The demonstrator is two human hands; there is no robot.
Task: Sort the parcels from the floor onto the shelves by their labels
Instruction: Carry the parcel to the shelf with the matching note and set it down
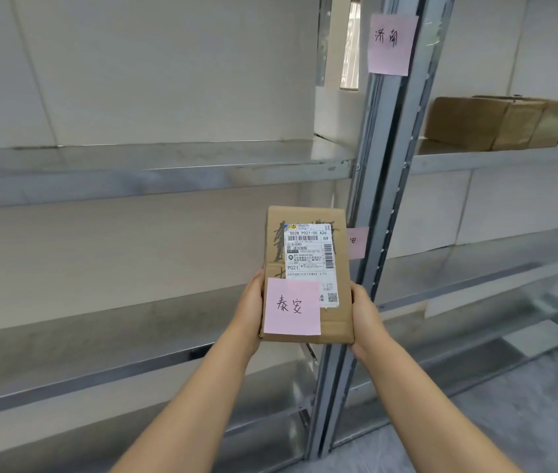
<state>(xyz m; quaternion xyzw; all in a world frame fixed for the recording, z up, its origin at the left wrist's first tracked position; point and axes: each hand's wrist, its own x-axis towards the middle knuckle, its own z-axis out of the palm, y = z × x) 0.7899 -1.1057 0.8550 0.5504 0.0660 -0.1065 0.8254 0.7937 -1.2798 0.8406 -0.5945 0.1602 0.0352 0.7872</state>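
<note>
1. Two metal shelves (134,175) run across the left of my view.
2. The left hand (252,302) grips the parcel's left edge.
3. The parcel (308,213) is held up in the air in front of the shelves. I see a white shipping label (310,250) on it, and a pink note (292,307) at its lower left.
4. The right hand (364,315) clasps the right edge.
5. Just behind, a grey post (383,165) bears a high pink slip (391,44) and a lower slip (357,242), partly hidden.
6. Brown boxes (499,122) sit on the right-hand shelf (509,158).

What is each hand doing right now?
Left hand: holds the parcel by its left edge.
Right hand: holds the same parcel's right edge.
</note>
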